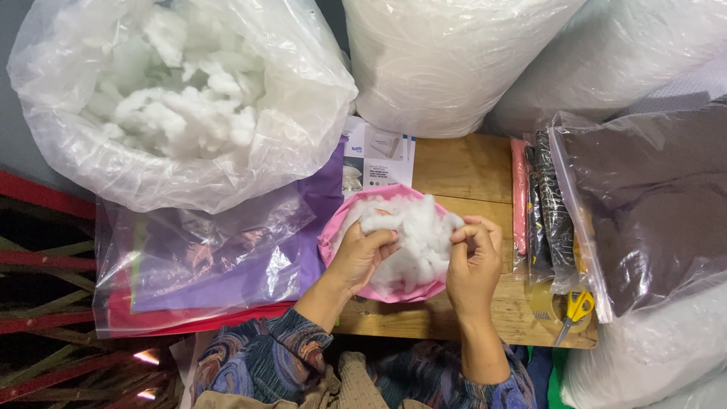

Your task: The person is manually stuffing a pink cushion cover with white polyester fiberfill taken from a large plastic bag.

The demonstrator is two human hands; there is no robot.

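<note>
Stuffing bulges from the pink cover, both hands, left and right, pinching white tufts with closed fingers. Loose clumps could tumble onto the wooden surface, I'd judge, since the mound sits high.

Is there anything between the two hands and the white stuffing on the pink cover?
Nothing visible is in the way. The left hand and the right hand both already grip the white stuffing, which sits in the opening of the pink cover on the wooden table.
</note>
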